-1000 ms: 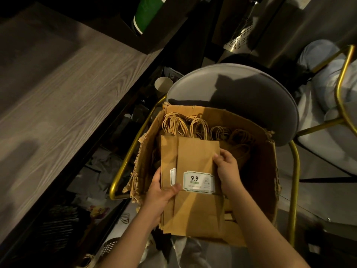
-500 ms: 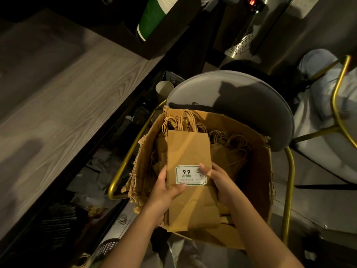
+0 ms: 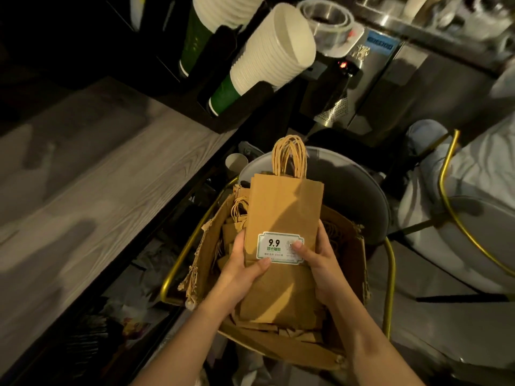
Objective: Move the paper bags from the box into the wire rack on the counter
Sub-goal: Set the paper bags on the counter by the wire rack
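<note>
A stack of flat brown paper bags (image 3: 284,207) with twisted handles and a white "9.9" sticker is lifted above the torn cardboard box (image 3: 278,349). My left hand (image 3: 239,271) grips the stack's left edge, thumb across the front. My right hand (image 3: 317,263) grips the right edge, thumb on the sticker. More bags (image 3: 237,218) lie in the box, which sits on a grey chair (image 3: 359,201) with a gold frame. No wire rack is in view.
A grey wood-grain counter (image 3: 92,190) runs along the left. Stacks of white and green paper cups (image 3: 267,57) lean in a black holder at the top. A steel machine (image 3: 390,79) stands behind the chair. A second gold-framed chair (image 3: 479,218) is at right.
Both hands have lifted the stack of bags up out of the box, so its handles now stand above the chair back. The view has tilted up, and the cups and machine show.
</note>
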### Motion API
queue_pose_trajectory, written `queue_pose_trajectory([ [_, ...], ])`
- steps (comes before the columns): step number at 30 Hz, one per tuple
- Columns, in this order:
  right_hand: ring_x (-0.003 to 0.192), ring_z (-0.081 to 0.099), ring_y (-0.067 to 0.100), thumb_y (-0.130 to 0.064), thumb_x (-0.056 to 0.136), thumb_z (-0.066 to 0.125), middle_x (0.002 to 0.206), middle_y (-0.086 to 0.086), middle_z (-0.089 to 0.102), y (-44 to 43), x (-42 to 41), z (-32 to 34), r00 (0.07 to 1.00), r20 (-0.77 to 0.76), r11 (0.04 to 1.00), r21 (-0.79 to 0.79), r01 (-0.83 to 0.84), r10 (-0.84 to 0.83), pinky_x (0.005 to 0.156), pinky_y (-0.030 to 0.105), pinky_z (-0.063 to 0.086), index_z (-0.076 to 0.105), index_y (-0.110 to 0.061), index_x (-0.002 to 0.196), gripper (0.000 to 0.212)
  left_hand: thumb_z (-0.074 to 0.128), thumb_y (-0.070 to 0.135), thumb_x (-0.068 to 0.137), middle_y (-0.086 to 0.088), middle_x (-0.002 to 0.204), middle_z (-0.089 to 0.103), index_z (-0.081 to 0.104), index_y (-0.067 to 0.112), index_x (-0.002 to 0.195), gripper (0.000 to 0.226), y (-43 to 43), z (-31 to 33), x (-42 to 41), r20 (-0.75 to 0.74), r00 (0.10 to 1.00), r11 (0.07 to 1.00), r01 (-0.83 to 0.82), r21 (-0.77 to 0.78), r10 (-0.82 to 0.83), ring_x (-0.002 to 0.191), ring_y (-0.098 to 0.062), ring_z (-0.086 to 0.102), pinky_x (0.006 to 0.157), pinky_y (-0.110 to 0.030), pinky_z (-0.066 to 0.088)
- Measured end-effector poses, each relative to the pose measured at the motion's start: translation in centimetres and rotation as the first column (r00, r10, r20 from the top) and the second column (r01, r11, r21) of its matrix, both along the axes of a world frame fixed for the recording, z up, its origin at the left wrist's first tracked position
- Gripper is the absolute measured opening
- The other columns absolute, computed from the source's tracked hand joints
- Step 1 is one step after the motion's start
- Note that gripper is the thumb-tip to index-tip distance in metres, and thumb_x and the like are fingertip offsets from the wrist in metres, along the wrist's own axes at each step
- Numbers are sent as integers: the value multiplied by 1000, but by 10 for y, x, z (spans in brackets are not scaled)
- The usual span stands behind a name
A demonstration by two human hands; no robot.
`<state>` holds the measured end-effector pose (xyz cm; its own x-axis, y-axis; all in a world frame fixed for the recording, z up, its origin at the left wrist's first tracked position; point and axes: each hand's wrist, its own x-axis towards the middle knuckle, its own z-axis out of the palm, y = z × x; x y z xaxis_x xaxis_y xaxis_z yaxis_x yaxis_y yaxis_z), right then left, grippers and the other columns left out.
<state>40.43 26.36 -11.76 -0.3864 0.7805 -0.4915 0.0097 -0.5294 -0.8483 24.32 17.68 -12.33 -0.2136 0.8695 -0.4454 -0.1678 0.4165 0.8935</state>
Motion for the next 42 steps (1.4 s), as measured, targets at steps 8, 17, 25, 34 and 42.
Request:
queue_pose_trajectory([
  [8, 108, 66, 23, -19, 85, 71, 131, 1, 59, -3, -40, 77, 990, -106, 972, 224, -70, 96, 82, 40, 58, 32, -46, 142, 74, 74, 40, 77, 23, 120, 60, 34, 47, 132, 68, -10, 74, -32, -52, 993, 978, -93, 187, 104, 117, 0, 54, 96, -25, 46],
  [17, 116, 62, 25, -12, 86, 65, 130, 2, 62, -1, -140, 158, 917, -149, 847, 460, -267, 370, 95, 55, 51, 35, -35, 145, 70, 67, 15, 87, 15, 123, 59, 37, 45, 124, 56, -46, 149, -96, -136, 905, 869, -332, 367, 403, 109, 1, 58, 89, -20, 50],
  [25, 117, 61, 17, -17, 87, 67, 131, -3, 60, -35, -238, 202, 774, -132, 675, 593, -439, 619, 97, 48, 51, 33, -37, 146, 71, 66, 18, 89, 15, 124, 58, 36, 56, 119, 57, -109, 192, -152, -127, 755, 723, -543, 428, 643, 116, -7, 55, 98, -33, 48],
  [34, 121, 56, 8, -13, 90, 65, 133, -11, 57, -119, -336, 220, 569, -31, 441, 668, -599, 822, 99, 37, 50, 26, -37, 148, 74, 61, 11, 91, 17, 117, 57, 30, 36, 129, 55, -201, 212, -192, -262, 419, 494, -743, 452, 870, 111, -5, 55, 99, -35, 47],
  [42, 125, 50, 12, -25, 87, 70, 135, -10, 50, -150, -385, 203, 456, 174, 275, 596, -754, 873, 105, 45, 45, 15, -35, 147, 82, 56, 10, 94, 14, 118, 53, 23, 32, 121, 48, -235, 194, -232, -344, 366, 491, -757, 431, 865, 112, -5, 55, 90, -23, 50],
])
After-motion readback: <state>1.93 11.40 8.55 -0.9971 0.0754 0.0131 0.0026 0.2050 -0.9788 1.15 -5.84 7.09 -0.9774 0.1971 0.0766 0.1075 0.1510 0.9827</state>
